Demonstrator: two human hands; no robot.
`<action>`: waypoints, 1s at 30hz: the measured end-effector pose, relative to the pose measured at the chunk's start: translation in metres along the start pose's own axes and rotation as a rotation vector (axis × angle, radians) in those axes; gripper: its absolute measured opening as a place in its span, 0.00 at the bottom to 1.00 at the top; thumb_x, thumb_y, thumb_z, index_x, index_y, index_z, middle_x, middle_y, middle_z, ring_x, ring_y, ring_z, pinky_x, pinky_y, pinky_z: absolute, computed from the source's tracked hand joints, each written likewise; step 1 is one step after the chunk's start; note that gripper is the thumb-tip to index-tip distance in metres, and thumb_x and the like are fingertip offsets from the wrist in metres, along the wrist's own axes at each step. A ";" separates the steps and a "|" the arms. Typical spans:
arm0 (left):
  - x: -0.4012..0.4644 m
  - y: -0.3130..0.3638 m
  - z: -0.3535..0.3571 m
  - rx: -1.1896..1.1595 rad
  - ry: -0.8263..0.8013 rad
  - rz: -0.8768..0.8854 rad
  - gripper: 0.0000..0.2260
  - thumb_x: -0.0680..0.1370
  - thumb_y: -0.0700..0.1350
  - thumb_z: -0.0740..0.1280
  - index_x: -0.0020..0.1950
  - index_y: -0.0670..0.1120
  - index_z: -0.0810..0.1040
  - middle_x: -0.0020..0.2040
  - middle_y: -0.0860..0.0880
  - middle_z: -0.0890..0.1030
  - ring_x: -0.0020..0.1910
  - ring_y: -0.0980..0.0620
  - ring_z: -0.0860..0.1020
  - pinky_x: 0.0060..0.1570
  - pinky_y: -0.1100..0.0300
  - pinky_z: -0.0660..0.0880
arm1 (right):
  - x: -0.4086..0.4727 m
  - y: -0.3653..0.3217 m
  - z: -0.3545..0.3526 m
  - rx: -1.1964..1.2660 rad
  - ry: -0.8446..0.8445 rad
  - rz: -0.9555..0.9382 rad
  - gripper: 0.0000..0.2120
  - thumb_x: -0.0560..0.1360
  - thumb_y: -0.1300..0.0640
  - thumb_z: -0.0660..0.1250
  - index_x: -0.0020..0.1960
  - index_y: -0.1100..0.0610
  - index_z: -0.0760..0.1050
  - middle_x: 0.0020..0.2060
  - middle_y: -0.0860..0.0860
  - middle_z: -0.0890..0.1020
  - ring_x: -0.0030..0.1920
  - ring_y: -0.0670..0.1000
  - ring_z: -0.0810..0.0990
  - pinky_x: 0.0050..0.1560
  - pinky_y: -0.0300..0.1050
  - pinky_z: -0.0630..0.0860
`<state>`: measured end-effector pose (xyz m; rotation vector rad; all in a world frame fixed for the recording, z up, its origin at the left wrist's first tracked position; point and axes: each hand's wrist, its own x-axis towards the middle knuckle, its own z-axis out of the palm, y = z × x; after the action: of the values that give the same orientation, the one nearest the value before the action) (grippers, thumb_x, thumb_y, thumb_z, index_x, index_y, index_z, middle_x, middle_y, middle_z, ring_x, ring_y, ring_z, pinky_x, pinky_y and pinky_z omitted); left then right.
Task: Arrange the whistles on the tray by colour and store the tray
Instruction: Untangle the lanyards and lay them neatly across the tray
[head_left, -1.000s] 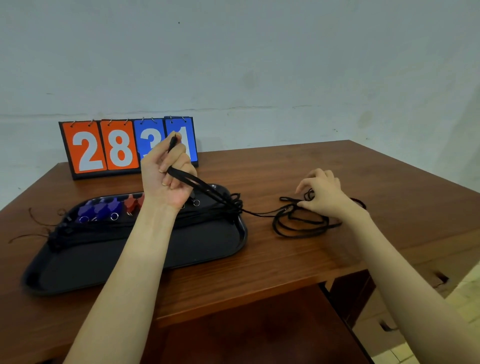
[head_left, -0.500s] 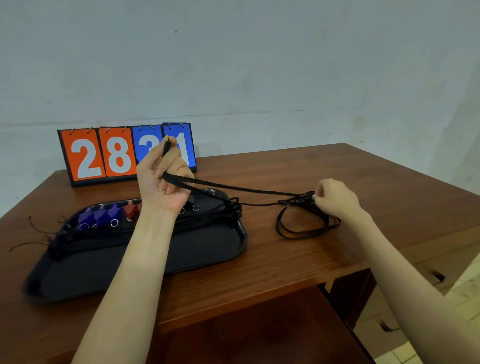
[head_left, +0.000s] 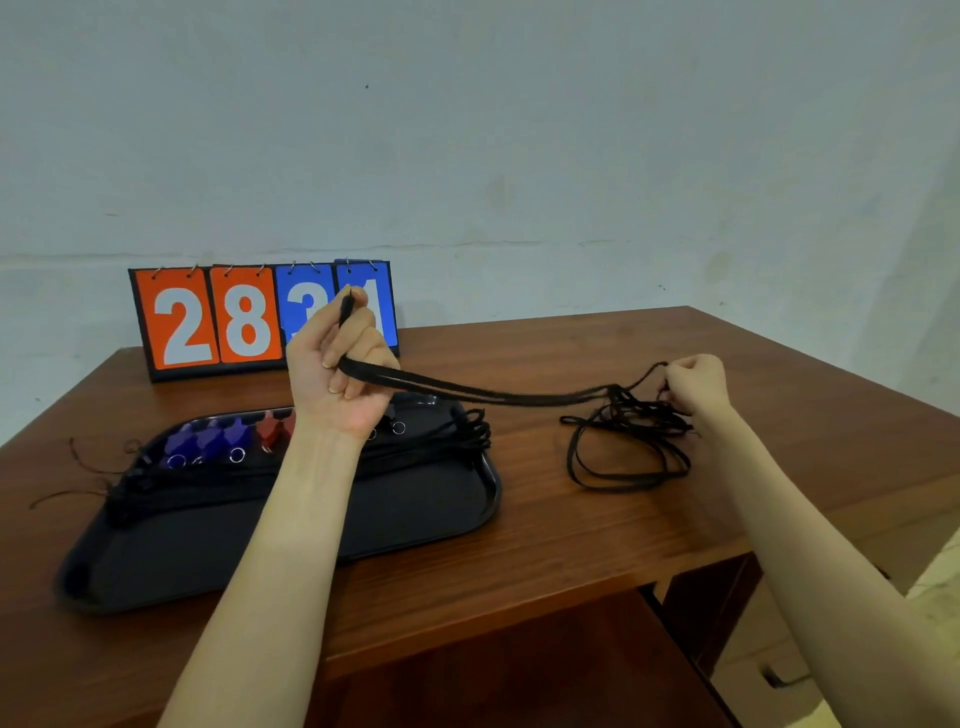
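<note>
On the tray (head_left: 467, 514), at ten o'clock, I see blue whistles (head_left: 208, 441) beside red whistles (head_left: 272, 428); sorting continues, storage remains. My left hand (head_left: 337, 379) clasps black lanyards (head_left: 493, 396); my right hand (head_left: 693, 384) pinches their tangle, now lifted higher, cords tauter than before.

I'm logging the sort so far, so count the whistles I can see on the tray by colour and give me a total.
Blue whistles: 3
Red whistles: 2
Total in view: 5; the left hand hides part of the row on the tray, so more may lie behind it.
</note>
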<state>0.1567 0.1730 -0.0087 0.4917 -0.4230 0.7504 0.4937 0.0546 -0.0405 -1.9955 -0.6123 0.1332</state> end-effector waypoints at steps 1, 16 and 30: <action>0.000 -0.002 0.000 0.022 0.011 -0.006 0.05 0.80 0.37 0.58 0.48 0.38 0.72 0.22 0.47 0.71 0.16 0.56 0.60 0.15 0.62 0.63 | -0.003 -0.001 0.000 -0.141 -0.016 -0.027 0.11 0.74 0.68 0.57 0.44 0.73 0.77 0.36 0.69 0.76 0.38 0.57 0.74 0.41 0.52 0.77; 0.004 0.002 -0.009 -0.067 -0.097 -0.073 0.10 0.82 0.41 0.55 0.50 0.38 0.73 0.25 0.46 0.72 0.19 0.55 0.62 0.18 0.62 0.66 | -0.053 -0.004 0.037 -0.625 -0.545 -0.600 0.06 0.73 0.52 0.71 0.50 0.48 0.81 0.61 0.50 0.76 0.65 0.57 0.70 0.62 0.53 0.63; 0.027 -0.094 0.020 2.006 0.072 -0.355 0.20 0.69 0.58 0.74 0.57 0.50 0.81 0.25 0.63 0.77 0.24 0.65 0.73 0.44 0.60 0.75 | -0.058 -0.030 -0.019 0.025 -0.421 -0.687 0.06 0.72 0.61 0.72 0.47 0.54 0.84 0.39 0.44 0.85 0.41 0.40 0.82 0.44 0.32 0.78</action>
<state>0.2395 0.1167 -0.0035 2.3099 0.6746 0.6181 0.4389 0.0229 -0.0152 -1.6341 -1.5192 0.1377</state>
